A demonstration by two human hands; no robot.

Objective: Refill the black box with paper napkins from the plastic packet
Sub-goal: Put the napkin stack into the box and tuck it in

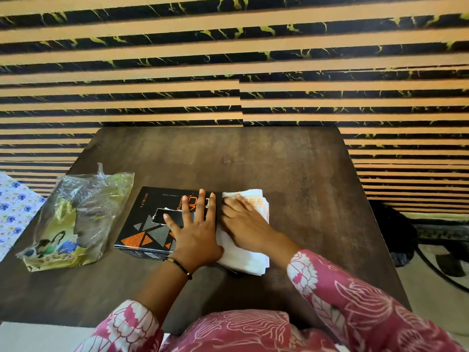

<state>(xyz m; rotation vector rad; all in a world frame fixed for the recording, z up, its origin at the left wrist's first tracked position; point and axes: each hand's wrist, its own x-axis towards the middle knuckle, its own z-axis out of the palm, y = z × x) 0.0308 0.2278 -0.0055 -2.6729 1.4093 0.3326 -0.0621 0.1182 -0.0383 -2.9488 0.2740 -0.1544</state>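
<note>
A black box (149, 222) with orange and grey triangles lies flat on the dark table (279, 163). A bit of white paper shows in its top slot. My left hand (194, 229) rests flat on the box's right half, fingers spread. Right beside the box's right end lies a stack of white paper napkins (251, 260), touching it. My right hand (243, 219) presses flat on top of that stack, fingertips at the box's edge. The plastic packet (76, 219), crumpled and mostly see-through with a yellow-green printed front, lies to the left of the box.
A striped black and tan wall (228, 59) rises just behind the table. A blue-flowered cloth (12, 209) lies off the left edge. A dark fan (444, 250) stands on the floor to the right.
</note>
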